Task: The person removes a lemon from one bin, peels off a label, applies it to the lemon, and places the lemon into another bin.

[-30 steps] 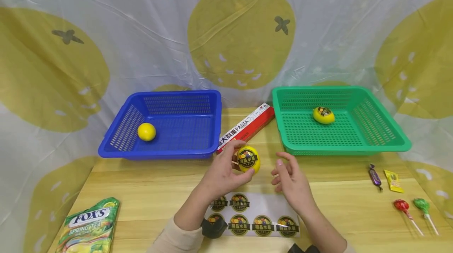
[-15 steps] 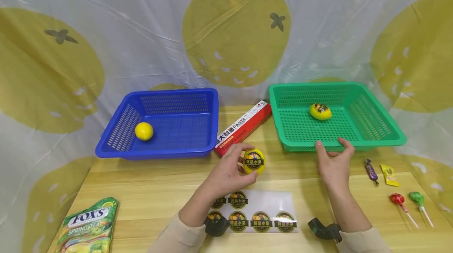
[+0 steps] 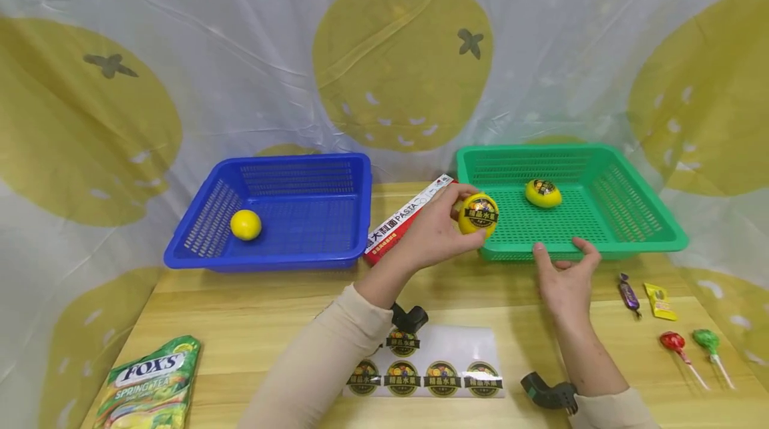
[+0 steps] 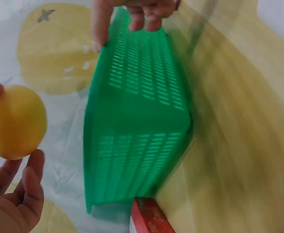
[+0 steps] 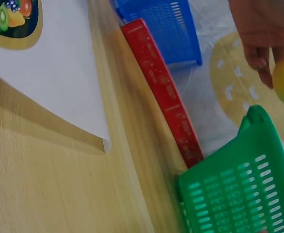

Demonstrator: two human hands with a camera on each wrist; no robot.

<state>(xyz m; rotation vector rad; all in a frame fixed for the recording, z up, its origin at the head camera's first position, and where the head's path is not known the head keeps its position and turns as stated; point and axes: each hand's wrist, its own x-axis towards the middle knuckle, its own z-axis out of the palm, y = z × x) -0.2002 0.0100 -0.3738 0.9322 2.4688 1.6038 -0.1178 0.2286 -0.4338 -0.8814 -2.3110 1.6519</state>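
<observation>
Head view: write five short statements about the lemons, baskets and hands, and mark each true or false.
1. The left hand holds a stickered lemon. True.
2. The right hand holds a lollipop. False: its fingers rest at the green basket's front rim.
3. The blue basket holds a plain lemon. True.
4. The green basket holds nothing. False: one labelled lemon lies in it.
5. The sticker sheet lies inside the blue basket. False: it lies on the table.

The left hand (image 4: 8, 204) holds a yellow lemon (image 4: 15, 122) beside the green basket (image 4: 137, 131), with a red box (image 4: 149, 218) below.
</observation>
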